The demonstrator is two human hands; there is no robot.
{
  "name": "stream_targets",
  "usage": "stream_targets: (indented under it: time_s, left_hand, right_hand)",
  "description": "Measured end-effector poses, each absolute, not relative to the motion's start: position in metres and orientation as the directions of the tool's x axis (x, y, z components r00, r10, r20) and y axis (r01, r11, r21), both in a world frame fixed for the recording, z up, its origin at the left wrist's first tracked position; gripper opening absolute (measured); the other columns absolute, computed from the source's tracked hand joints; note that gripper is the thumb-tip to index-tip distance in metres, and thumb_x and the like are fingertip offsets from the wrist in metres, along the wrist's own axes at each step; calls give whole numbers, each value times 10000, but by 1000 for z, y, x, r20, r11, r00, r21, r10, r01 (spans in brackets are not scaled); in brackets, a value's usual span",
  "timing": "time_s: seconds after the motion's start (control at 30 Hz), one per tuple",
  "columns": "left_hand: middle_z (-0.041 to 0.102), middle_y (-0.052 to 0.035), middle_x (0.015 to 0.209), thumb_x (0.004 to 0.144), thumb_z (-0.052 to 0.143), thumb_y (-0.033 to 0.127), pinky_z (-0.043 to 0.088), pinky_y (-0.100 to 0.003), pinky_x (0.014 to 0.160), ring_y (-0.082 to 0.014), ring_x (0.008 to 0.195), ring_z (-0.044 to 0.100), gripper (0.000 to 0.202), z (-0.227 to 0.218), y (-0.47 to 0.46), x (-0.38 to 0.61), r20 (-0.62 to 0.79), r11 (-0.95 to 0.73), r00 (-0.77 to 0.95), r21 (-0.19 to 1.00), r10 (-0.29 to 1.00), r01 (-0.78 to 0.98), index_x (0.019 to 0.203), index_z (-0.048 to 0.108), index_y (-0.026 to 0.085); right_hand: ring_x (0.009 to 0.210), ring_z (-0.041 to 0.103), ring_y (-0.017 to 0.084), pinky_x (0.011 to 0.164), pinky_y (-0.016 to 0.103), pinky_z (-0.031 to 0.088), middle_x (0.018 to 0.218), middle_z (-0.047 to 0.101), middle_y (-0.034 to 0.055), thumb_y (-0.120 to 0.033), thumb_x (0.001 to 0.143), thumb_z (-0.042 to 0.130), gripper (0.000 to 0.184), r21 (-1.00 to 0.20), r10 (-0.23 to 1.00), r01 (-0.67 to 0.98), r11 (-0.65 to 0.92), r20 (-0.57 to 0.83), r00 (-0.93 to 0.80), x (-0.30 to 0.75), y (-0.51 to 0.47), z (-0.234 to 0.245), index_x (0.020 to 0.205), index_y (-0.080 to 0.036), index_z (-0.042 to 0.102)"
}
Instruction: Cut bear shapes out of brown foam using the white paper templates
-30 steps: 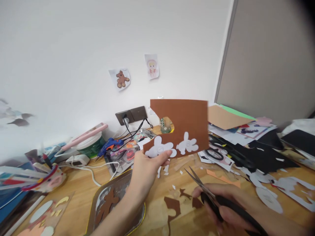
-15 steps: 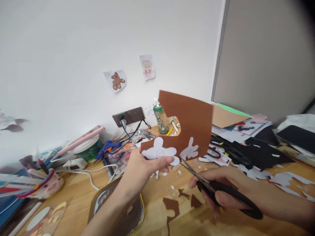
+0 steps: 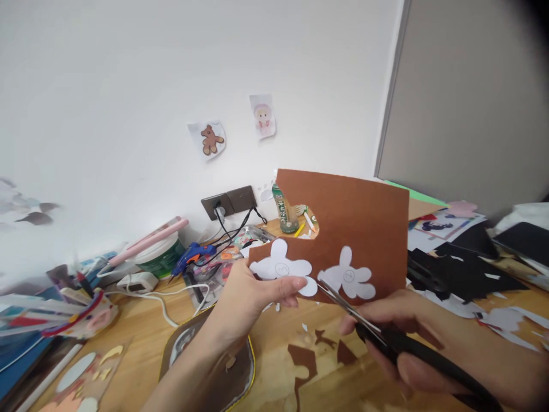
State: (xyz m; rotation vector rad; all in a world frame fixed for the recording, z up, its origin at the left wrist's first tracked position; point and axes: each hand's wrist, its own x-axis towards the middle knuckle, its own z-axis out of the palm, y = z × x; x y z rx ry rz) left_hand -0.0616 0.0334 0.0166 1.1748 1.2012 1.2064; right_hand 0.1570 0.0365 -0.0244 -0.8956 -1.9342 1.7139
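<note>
My left hand (image 3: 261, 292) pinches a brown sheet (image 3: 355, 212) by its lower left part, thumb in front. On the sheet lie two white paper cut-outs: a left cut-out marked 3 (image 3: 281, 264) under my thumb, and a right cut-out marked 2 (image 3: 348, 276). My right hand (image 3: 412, 332) is closed round black-handled scissors (image 3: 386, 337). Their blades point up and left, with the tips at the sheet's lower edge between the two cut-outs. Whether the blades are fully closed is hard to make out. Brown scraps (image 3: 303, 360) lie on the table below.
On the left stand a pen holder (image 3: 90, 317), a green tub (image 3: 160, 257) and a blue glue gun (image 3: 193, 257). A bottle (image 3: 283, 212) is behind the sheet. Black paper (image 3: 467, 269) and white scraps lie at the right. A dark tray (image 3: 223, 372) sits below my left forearm.
The brown sheet has turned to face me more, so the number 2 on the right cut-out shows. The scissors have shifted slightly right and down; their tips stay near the lower edge.
</note>
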Motion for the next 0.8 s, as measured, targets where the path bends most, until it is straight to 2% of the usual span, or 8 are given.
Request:
stream_targets:
  time_s: [0.1, 0.23, 0.37, 0.5, 0.67, 0.8]
  left_hand:
    - [625, 1, 481, 557, 775, 179, 427, -184, 461, -86, 435, 527, 137, 15, 32, -61, -39, 39, 14, 998, 999, -39, 574, 650, 126]
    - [628, 11, 522, 572, 776, 169, 432, -174, 463, -71, 443, 518, 141, 16, 30, -59, -60, 64, 62, 996, 996, -69, 613, 647, 130]
    - [642, 16, 578, 600, 765, 143, 462, -171, 500, -73, 494, 545, 131, 18, 28, -59, -83, 92, 127, 993, 988, -70, 666, 651, 137]
    - [649, -2, 601, 606, 769, 194, 475, -175, 511, -83, 518, 557, 142, 13, 27, -57, -63, 71, 123, 995, 990, -67, 655, 652, 132]
    - [647, -15, 587, 577, 774, 173, 459, -167, 458, -79, 482, 529, 138, 11, 23, -50, -96, 105, 63, 984, 993, -146, 649, 666, 125]
    - [646, -15, 561, 571, 767, 147, 451, -157, 446, -70, 454, 523, 110, 11, 21, -47, -83, 94, 65, 977, 994, -193, 601, 665, 122]
  right_hand:
    - [498, 404, 101, 503, 238, 378, 583, 453, -32, -485, 765, 596, 426, -982, 619, 183, -52, -176, -765, 156, 37, -14, 1072, -190, 625]
    - [513, 356, 92, 523, 241, 345, 595, 401, -44, -499, 757, 594, 394, -974, 593, 224, 2, -179, -785, 151, 36, 4, 958, -166, 652]
    - [573, 386, 137, 505, 251, 317, 628, 473, -2, -435, 725, 610, 270, -928, 709, 325, 180, -106, -698, 149, 36, 7, 829, -191, 662]
    - [582, 422, 150, 516, 255, 341, 639, 509, 4, -384, 719, 608, 199, -876, 706, 369, 312, -46, -707, 151, 40, 3, 801, -205, 636]
    - [552, 421, 109, 501, 219, 327, 621, 488, -50, -238, 697, 612, 79, -878, 685, 355, 320, -44, -727, 151, 40, 2, 764, -207, 583]
    - [555, 414, 102, 494, 209, 307, 605, 487, -67, -163, 653, 619, 104, -889, 690, 363, 277, -79, -720, 150, 41, 3, 722, -201, 552]
